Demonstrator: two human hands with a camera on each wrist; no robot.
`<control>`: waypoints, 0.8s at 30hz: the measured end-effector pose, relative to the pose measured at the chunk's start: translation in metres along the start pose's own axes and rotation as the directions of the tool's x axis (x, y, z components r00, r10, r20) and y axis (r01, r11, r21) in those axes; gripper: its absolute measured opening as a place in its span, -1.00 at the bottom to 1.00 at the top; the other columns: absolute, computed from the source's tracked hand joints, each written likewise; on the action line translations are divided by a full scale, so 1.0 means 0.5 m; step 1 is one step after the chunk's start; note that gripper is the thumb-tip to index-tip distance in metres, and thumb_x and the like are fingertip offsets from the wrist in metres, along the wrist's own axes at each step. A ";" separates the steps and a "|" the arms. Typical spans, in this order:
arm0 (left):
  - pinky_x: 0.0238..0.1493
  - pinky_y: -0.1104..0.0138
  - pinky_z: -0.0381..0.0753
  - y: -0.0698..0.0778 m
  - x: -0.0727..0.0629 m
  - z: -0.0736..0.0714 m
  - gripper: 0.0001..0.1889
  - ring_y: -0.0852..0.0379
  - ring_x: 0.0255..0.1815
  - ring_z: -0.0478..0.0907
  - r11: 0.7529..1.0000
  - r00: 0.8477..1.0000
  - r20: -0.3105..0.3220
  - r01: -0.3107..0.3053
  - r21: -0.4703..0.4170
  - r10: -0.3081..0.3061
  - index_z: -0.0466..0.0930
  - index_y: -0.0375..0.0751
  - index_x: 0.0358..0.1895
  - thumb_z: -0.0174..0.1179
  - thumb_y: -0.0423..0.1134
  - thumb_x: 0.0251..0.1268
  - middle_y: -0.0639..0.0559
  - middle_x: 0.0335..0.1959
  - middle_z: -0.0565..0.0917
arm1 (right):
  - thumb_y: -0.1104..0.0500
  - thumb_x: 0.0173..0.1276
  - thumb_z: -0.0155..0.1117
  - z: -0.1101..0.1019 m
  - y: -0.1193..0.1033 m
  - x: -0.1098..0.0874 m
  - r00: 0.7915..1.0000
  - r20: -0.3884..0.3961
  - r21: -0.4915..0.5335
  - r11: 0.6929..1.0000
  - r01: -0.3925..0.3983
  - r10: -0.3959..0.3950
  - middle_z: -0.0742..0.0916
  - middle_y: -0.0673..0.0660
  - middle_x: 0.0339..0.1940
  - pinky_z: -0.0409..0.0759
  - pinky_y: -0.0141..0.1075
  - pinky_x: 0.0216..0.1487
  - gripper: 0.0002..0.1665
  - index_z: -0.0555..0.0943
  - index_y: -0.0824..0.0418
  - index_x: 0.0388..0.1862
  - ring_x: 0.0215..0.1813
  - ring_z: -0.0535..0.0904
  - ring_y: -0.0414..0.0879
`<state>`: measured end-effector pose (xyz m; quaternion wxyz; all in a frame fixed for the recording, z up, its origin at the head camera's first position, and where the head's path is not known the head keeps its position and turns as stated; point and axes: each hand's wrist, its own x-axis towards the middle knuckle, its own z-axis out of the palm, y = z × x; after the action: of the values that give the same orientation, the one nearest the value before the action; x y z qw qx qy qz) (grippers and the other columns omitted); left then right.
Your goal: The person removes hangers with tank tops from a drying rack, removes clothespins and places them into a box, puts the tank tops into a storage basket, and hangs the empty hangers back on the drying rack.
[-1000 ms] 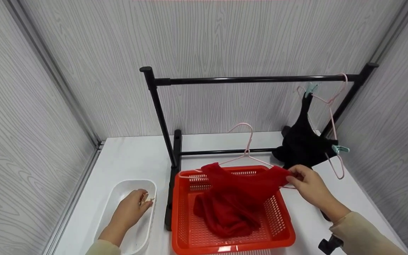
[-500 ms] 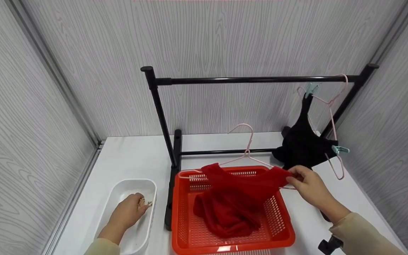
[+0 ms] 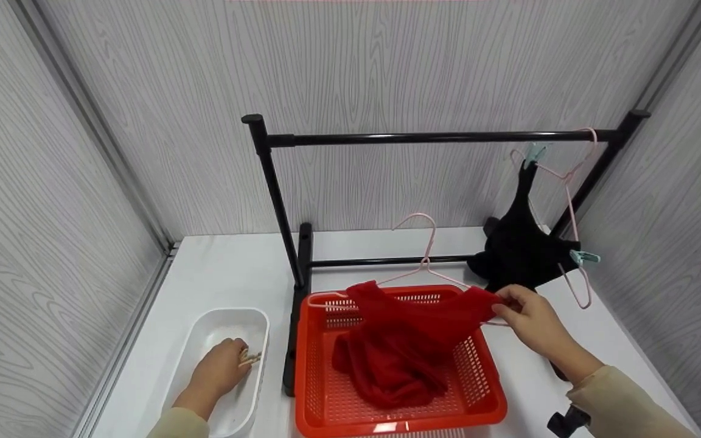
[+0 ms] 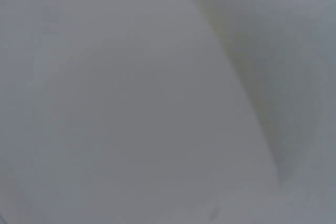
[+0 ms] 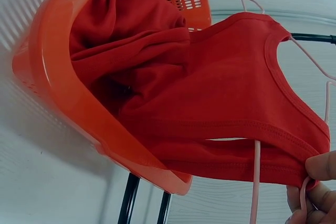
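Behind the red basket (image 3: pixel 309 377) stood your black rack (image 3: pixel 387 138); its foot, left of the basket, could have got in your way. Left of that foot was the white tub (image 3: pixel 233 404). Your red top (image 3: pixel 405 340) lay half inside the basket, on a pink hanger (image 3: pixel 426 263) across its back edge. Black clothes (image 3: pixel 515 243) hung behind, to the right. Your right hand (image 3: pixel 527 316) pinched the top's corner, maybe to stop slipping. Your left hand (image 3: pixel 219 368) gripped tan pegs (image 3: pixel 250 358) in the tub.
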<state>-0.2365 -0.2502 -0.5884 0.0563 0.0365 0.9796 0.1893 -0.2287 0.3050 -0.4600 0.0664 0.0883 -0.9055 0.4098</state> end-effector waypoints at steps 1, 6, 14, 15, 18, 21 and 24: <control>-0.07 0.02 0.60 0.001 -0.002 0.000 -0.64 0.04 -0.26 0.57 1.000 1.000 0.002 -0.001 0.008 0.001 0.60 -0.30 0.04 0.39 -0.26 0.21 0.01 -0.30 0.56 | 0.34 0.42 0.26 0.000 0.000 0.000 1.000 0.000 -0.003 1.000 0.003 -0.003 0.74 0.16 -0.21 0.62 -0.46 -0.21 -0.89 0.63 0.33 -0.11 -0.20 0.67 -0.01; -0.09 0.04 0.60 0.004 -0.010 0.002 -0.63 0.00 -0.20 0.56 0.999 1.000 -0.018 -0.020 0.040 0.021 0.60 -0.26 0.03 0.42 -0.26 0.16 0.01 -0.25 0.56 | 0.32 0.42 0.26 0.001 0.001 0.000 1.000 -0.008 -0.029 0.999 0.014 -0.014 0.73 0.15 -0.21 0.62 -0.44 -0.23 -0.89 0.63 0.32 -0.11 -0.21 0.64 -0.04; 0.03 0.01 0.60 0.005 -0.010 0.010 -0.63 -0.07 -0.09 0.59 0.999 1.000 -0.020 -0.002 0.035 0.003 0.61 -0.28 0.08 0.34 -0.33 0.18 -0.01 -0.20 0.60 | 0.34 0.41 0.27 0.002 0.000 0.001 1.000 -0.010 -0.033 0.999 0.023 -0.024 0.73 0.16 -0.22 0.62 -0.45 -0.24 -0.90 0.63 0.32 -0.12 -0.21 0.65 -0.01; 0.03 0.01 0.60 0.005 -0.010 0.009 -0.63 -0.08 -0.09 0.59 0.999 1.000 -0.019 -0.001 0.036 0.002 0.61 -0.28 0.08 0.34 -0.34 0.18 -0.02 -0.20 0.60 | 0.34 0.41 0.27 0.002 0.000 0.001 1.000 -0.011 -0.031 0.999 0.023 -0.023 0.73 0.16 -0.22 0.62 -0.45 -0.24 -0.90 0.63 0.32 -0.12 -0.21 0.65 -0.01; 0.02 0.00 0.60 0.006 -0.011 0.007 -0.64 -0.09 -0.09 0.59 0.999 1.000 -0.021 -0.005 0.041 0.006 0.61 -0.28 0.07 0.33 -0.34 0.19 -0.03 -0.20 0.60 | 0.33 0.42 0.26 0.002 -0.001 0.000 1.000 -0.007 -0.024 1.000 0.014 -0.014 0.73 0.16 -0.21 0.61 -0.46 -0.23 -0.89 0.63 0.32 -0.11 -0.19 0.66 0.03; -0.01 0.00 0.60 0.008 -0.013 0.003 -0.66 -0.08 -0.12 0.59 0.999 0.999 -0.030 -0.012 0.050 0.014 0.61 -0.27 0.05 0.35 -0.31 0.20 -0.02 -0.22 0.60 | 0.31 0.44 0.25 0.000 -0.002 -0.002 1.000 -0.001 -0.019 1.000 0.000 0.000 0.73 0.17 -0.19 0.61 -0.47 -0.22 -0.89 0.62 0.31 -0.10 -0.18 0.66 0.07; -0.04 0.01 0.61 0.012 -0.014 -0.003 -0.68 -0.07 -0.15 0.58 0.998 0.998 -0.049 -0.031 0.056 0.034 0.61 -0.27 0.01 0.38 -0.28 0.20 -0.02 -0.24 0.59 | 0.31 0.45 0.25 -0.001 -0.003 -0.002 1.000 0.000 -0.016 1.000 -0.008 0.008 0.73 0.17 -0.18 0.61 -0.47 -0.22 -0.88 0.62 0.31 -0.09 -0.17 0.66 0.06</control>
<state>-0.2298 -0.2461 -0.5841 0.0278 0.0491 0.9848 0.1640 -0.2272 0.3047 -0.4589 0.0654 0.0840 -0.9090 0.4029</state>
